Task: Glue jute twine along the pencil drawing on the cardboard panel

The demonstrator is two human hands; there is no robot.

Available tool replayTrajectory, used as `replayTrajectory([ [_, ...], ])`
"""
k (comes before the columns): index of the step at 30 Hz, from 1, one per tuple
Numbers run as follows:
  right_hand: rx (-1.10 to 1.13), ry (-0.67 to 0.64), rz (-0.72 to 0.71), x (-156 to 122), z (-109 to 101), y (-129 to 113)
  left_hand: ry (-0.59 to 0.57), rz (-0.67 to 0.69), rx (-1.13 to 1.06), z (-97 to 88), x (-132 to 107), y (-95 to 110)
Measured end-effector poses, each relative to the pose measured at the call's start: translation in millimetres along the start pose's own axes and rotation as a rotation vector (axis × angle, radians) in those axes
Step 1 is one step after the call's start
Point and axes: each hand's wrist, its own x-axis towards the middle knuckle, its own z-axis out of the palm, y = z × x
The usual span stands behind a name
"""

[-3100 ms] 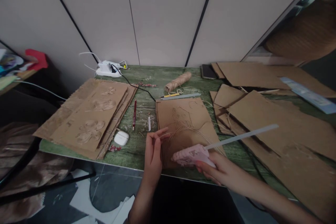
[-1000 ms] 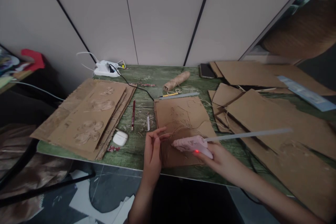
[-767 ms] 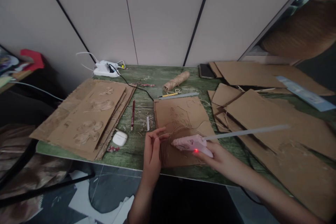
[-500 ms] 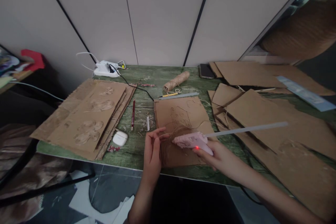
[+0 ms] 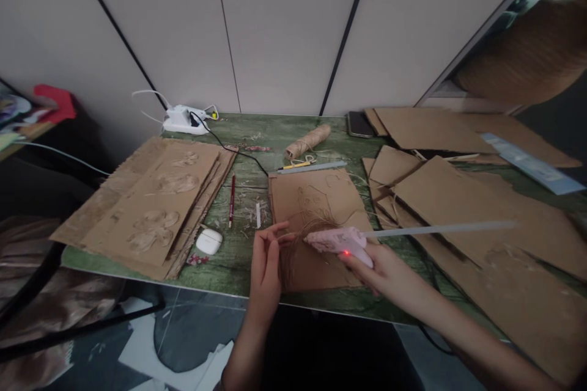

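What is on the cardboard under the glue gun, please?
Loops of string lie on the cardboard, with thin outlines farther back. The glue gun, the right hand holding it and the left hand cover other parts, hiding whatever is there.

Nothing could be read; marks on the white earbud case (image 5: 209, 242), near left, and the red pencil (image 5: 232, 200) beyond were too small.
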Motion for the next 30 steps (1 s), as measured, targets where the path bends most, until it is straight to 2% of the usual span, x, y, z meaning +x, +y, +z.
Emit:
replayTrajectory([
  [5,-0.042,0.043,-0.074,0,-7,-4,-0.004,-0.003,-0.003,0.6,0,0],
  [10,-0.095,0.089,-0.087,2,-8,-2,0.006,-0.015,-0.024,0.8,0,2],
  [16,-0.103,0.092,-0.051,2,-8,4,0.003,-0.015,-0.014,0.7,0,2],
  [21,-0.108,0.117,-0.028,2,-10,9,0.047,0.0,-0.028,3.3,0,-1],
  [30,-0.186,0.168,0.007,2,-13,16,0.004,-0.018,-0.011,0.8,0,2],
])
